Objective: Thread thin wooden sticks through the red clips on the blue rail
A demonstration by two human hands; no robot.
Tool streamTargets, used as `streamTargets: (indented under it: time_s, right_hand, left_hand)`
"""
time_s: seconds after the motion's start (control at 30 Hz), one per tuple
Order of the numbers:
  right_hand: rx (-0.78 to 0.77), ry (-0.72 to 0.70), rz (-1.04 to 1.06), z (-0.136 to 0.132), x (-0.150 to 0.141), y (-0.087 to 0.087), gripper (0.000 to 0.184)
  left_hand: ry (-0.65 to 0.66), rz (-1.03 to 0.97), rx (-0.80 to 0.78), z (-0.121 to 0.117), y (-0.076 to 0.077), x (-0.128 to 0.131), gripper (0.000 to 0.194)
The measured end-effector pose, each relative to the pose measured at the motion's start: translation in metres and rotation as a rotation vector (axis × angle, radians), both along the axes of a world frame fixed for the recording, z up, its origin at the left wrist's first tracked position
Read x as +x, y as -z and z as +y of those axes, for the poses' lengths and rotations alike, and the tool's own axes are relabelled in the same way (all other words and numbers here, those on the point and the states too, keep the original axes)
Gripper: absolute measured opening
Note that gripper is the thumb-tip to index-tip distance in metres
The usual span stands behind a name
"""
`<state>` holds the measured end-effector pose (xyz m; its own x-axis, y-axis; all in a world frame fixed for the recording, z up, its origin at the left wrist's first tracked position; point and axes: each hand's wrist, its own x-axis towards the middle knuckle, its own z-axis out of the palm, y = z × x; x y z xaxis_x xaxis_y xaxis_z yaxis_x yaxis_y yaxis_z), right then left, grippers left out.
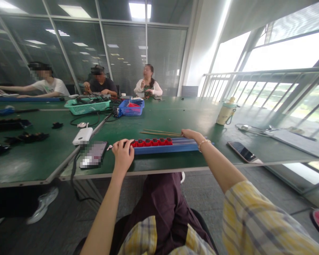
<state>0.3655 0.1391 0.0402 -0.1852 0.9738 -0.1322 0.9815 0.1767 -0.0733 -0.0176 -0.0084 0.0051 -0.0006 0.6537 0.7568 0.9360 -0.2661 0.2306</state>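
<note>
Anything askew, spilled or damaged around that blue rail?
Nothing looks spilled or damaged, and the red pieces sit in a neat row in the blue rail. The one odd spot: at far right, the phone lies slantwise, its near end at the table's front edge, so it might get knocked off.

Here the left hand [122, 154] is gripping the left end of the blue tray [162, 149], its fingers [131, 147] curling by a row of red pieces [151, 142] with dark tops, while the right hand [190, 134] is pinching the ends of thin sticks [159, 132] just behind. Over on the green surface [159, 118], a phone [244, 152] is lying to the right, a cream bottle [225, 112] is standing beyond it, and two baskets, one green [89, 106], one blue [133, 109], are sitting farther back.
</note>
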Motion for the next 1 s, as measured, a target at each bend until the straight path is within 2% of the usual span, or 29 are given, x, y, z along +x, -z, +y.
streamTargets:
  time_s: [0.17,0.27,0.4,0.6,0.7,0.8,1.0]
  right_hand:
    - [0.072,-0.006,0.065,-0.006,0.005,0.007,0.032]
    - [0.166,0.015,0.112,-0.013,0.008,0.012,0.036]
    - [0.36,0.06,0.173,-0.026,0.007,0.011,0.036]
    - [0.74,0.06,0.148,-0.052,-0.004,-0.001,0.041]
    - [0.874,0.157,0.237,-0.067,-0.005,0.001,0.041]
    - [0.897,0.215,0.366,-0.084,-0.005,0.012,0.04]
    - [0.782,0.154,0.502,-0.113,-0.008,0.04,0.038]
  left_hand:
    - [0.004,0.011,0.012,0.001,0.001,-0.003,0.034]
    - [0.003,0.009,0.013,0.001,0.0,-0.002,0.033]
    - [0.006,0.01,0.005,-0.002,-0.003,0.0,0.034]
    - [-0.002,0.012,0.002,-0.005,-0.005,-0.002,0.034]
    - [0.002,0.017,0.005,-0.005,-0.005,-0.004,0.035]
    - [0.005,0.009,0.009,-0.004,-0.005,-0.005,0.038]
    - [0.015,-0.038,0.028,-0.003,-0.003,-0.003,0.049]
